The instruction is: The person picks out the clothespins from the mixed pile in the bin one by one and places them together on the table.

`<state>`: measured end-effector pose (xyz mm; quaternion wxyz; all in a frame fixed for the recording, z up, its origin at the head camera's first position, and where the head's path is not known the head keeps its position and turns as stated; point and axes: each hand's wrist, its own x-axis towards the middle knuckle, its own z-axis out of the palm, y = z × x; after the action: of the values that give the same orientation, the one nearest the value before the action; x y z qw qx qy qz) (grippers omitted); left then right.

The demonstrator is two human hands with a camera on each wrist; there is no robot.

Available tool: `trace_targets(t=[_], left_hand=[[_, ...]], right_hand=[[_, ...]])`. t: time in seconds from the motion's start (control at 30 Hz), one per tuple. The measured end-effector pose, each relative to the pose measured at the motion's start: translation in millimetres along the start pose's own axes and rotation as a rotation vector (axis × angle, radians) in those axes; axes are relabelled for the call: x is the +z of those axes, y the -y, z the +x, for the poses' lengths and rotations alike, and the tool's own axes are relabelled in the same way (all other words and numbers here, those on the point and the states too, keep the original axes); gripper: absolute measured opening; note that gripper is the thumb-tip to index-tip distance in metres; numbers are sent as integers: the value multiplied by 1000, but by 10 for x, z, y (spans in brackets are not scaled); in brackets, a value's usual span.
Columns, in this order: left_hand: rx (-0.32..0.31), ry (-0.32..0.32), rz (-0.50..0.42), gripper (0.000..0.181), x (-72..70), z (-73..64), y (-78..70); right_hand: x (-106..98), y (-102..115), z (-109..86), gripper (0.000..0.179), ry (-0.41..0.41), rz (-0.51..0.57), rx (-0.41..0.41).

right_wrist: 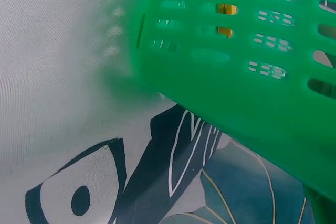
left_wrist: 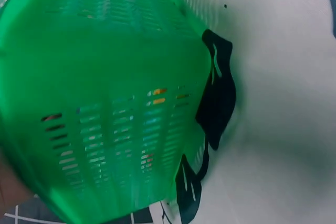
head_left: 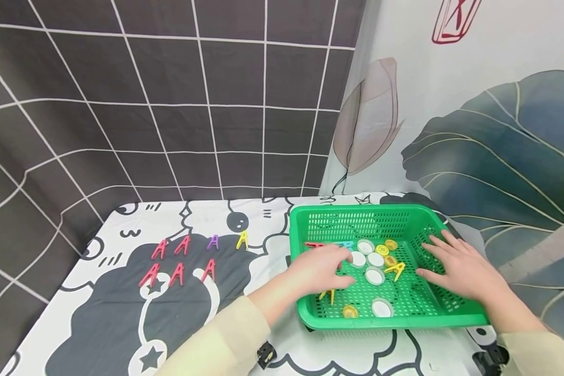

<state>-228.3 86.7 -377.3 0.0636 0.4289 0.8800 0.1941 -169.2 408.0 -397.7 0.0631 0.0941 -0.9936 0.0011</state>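
Observation:
A green perforated plastic basket (head_left: 404,321) stands on the patterned cloth. My left hand (head_left: 317,269) reaches over its left side, thumb and fingers apart, with nothing seen between them. Near that hand lie a red piece (head_left: 314,244), a light blue piece (head_left: 345,244) and a yellow A-shaped piece (head_left: 331,296), each partly covered. Over the right side my right hand (head_left: 462,269) spreads its fingers by the wall. Inside the basket are several white round caps (head_left: 375,275), several yellow round pieces (head_left: 350,312) and another yellow A-shaped piece (head_left: 396,270). Both wrist views mostly show the basket's outer wall (left_wrist: 105,72).
Left of the basket, A-shaped pieces lie in two rows on the cloth (head_left: 108,313): several red ones (head_left: 177,273), a purple one (head_left: 213,242) and a yellow one (head_left: 242,239). A dark grid-patterned curtain (head_left: 235,125) and a leaf-printed one (head_left: 489,146) hang behind.

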Motion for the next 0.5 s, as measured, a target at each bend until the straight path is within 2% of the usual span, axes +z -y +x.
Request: trace_targets(t=[0.27,0.4,0.5], left_hand=[[-53,41,140,42,97,85,-118],[-49,30,158,43,169,137,-176],[-48,48,173,44,221,173,-207]], right_hand=[[-3,3,-2,73,4,6,-7],[-18,-5,-6,74,7,6,3],[-22,-13,-5,74,8,6,0]])
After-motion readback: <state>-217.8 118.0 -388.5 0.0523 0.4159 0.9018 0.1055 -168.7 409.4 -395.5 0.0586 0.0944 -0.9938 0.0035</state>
